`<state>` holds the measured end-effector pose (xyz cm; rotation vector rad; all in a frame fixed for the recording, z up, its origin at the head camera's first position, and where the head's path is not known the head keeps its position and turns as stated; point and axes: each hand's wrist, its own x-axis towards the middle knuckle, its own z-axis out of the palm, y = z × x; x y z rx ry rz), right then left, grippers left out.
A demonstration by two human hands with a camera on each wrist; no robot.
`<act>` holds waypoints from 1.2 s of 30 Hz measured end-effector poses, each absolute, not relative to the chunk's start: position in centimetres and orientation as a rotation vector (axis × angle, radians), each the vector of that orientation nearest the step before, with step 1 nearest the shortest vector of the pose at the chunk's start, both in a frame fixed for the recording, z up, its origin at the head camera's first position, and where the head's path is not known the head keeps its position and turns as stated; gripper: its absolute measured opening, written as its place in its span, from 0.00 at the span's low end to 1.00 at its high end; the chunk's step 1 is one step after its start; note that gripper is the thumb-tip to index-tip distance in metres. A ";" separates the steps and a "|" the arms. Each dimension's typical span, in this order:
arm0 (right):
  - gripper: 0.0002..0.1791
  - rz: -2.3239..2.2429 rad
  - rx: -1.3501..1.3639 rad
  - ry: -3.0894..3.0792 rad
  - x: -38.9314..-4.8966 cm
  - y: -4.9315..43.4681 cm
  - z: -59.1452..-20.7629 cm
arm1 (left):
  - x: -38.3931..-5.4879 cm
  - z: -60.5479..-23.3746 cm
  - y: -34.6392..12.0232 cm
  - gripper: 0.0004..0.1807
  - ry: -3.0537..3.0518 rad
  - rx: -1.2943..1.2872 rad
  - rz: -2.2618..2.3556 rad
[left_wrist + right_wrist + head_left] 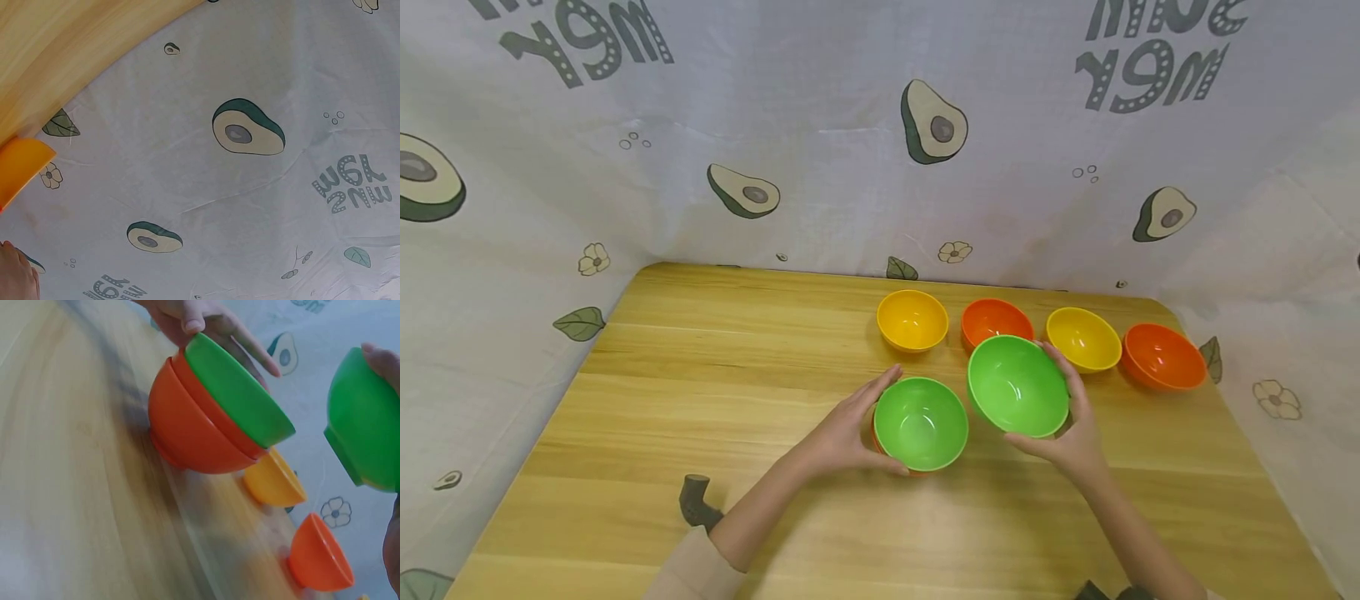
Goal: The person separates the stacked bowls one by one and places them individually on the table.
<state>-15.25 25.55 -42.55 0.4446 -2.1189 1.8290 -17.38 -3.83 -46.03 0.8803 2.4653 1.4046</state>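
Observation:
My left hand (pixel 848 433) holds a nested stack from its left side, thumb near the front and fingers toward the back. On top of the stack is a green bowl (pixel 921 423); the right wrist view shows two orange bowls (pixel 194 419) beneath it. My right hand (pixel 1078 437) grips a second green bowl (pixel 1017 386) by its right side, thumb at the near rim. This bowl is raised and tilted, just right of the stack, its underside apart from the table in the right wrist view. Part of the right palm is cut off there.
Along the table's back edge stand a yellow-orange bowl (pixel 912 321), an orange bowl (pixel 995 319) partly covered by the raised green one, a yellow bowl (pixel 1082 339) and another orange bowl (pixel 1163 357). An avocado-print cloth (pixel 835 217) hangs behind the wooden table (pixel 700 375).

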 end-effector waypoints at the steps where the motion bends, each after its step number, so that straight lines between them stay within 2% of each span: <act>1: 0.62 1.794 0.432 -2.140 -15.2 25.7 -42.7 | -17.4 -46.1 -3.8 0.66 2.466 0.882 1.404; 8: 0.63 1.592 0.264 -2.351 -14.5 26.2 -44.2 | -17.4 -46.3 -3.8 0.66 2.472 0.885 1.399; 25: 0.61 1.674 -0.167 -2.540 -13.7 26.8 -48.7 | -17.5 -46.4 -3.8 0.65 2.472 0.876 1.395; 36: 0.62 1.605 -0.128 -2.522 -14.0 26.8 -49.7 | -17.4 -46.2 -3.8 0.65 2.478 0.858 1.378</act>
